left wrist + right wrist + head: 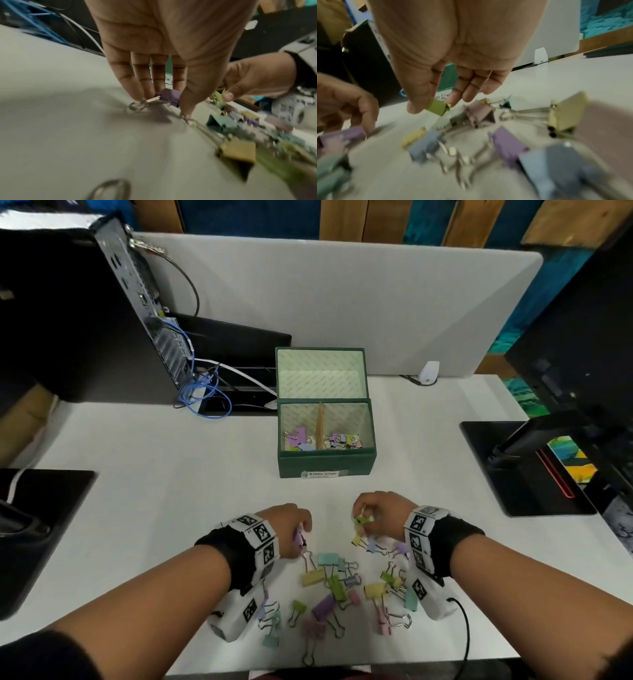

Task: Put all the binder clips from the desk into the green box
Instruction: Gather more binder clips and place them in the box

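Observation:
The green box (325, 462) stands open mid-desk, its two compartments holding several pastel clips. Between my hands, near the front edge, lies a scatter of several binder clips (337, 590). My left hand (297, 530) pinches a purple clip (170, 95) between thumb and fingers, low over the desk at the pile's left edge. My right hand (368, 517) pinches a small green clip (438, 106) between thumb and forefinger, just above the pile's far right part. A yellow clip (238, 150) lies close to my left wrist.
A computer tower (85, 313) with blue cables (205, 392) stands at the back left. A monitor stand base (524, 467) sits to the right and a dark pad (41, 529) at the left edge. A white divider (342, 302) rises behind the box.

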A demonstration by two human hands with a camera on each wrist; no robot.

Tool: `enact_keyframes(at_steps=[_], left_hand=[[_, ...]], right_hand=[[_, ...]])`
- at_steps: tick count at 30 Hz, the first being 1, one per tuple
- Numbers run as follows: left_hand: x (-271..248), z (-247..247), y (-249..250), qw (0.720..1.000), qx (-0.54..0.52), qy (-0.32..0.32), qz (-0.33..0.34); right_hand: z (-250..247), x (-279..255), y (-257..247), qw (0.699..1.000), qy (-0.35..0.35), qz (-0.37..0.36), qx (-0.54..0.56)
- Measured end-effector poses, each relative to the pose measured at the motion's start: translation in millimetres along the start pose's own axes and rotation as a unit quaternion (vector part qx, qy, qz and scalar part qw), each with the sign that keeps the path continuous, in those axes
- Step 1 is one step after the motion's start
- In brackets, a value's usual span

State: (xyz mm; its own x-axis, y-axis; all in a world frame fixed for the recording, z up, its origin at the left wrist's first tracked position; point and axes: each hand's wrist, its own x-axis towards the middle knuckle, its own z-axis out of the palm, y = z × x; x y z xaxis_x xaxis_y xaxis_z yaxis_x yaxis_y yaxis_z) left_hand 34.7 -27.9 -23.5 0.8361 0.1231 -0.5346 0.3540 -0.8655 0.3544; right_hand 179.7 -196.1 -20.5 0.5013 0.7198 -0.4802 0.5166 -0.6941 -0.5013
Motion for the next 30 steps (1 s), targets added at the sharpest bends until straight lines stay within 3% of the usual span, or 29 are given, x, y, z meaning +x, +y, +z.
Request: enact_keyframes(at_steps=[5,10,12,14,17,21,23,26,30], left_hand=[[-2,-23,-14,0.978,-0.172,0.115,-0.028],[-3,-58,-19,0.9,-0.383,0.207,-0.027],[-2,-72,-19,0.874,-0.421,0.241,-0.023],[1,-83,-18,0.866,-0.42,0.271,-0.02],[9,-95,-16,0.875,-0.37,0.313,-0.01],[18,-108,-9,0.909,-0.233,0.346,0.021],[23,-113,-6,0.93,-0.169,0.326,0.021],[31,-110,1,0.963,-0.052,0.265,0.016],[30,-85,17,0.978,-0.022,0.196,0.071]], right_hand=[[-29,3,-16,0.988,0.063,-0.004,0.139],[-60,23,-60,0.984,0.109,-0.047,0.133],[-67,32,-78,0.982,0.127,-0.055,0.127],[-70,38,-91,0.978,0.126,-0.08,0.149],[-69,34,-91,0.971,0.134,-0.09,0.174],[-64,14,-56,0.983,0.141,-0.043,0.111],[-61,3,-34,0.992,0.117,-0.026,0.049],[-50,-10,-2,0.995,0.016,0.021,-0.092],[-31,-22,14,0.978,-0.086,0.054,-0.182]])
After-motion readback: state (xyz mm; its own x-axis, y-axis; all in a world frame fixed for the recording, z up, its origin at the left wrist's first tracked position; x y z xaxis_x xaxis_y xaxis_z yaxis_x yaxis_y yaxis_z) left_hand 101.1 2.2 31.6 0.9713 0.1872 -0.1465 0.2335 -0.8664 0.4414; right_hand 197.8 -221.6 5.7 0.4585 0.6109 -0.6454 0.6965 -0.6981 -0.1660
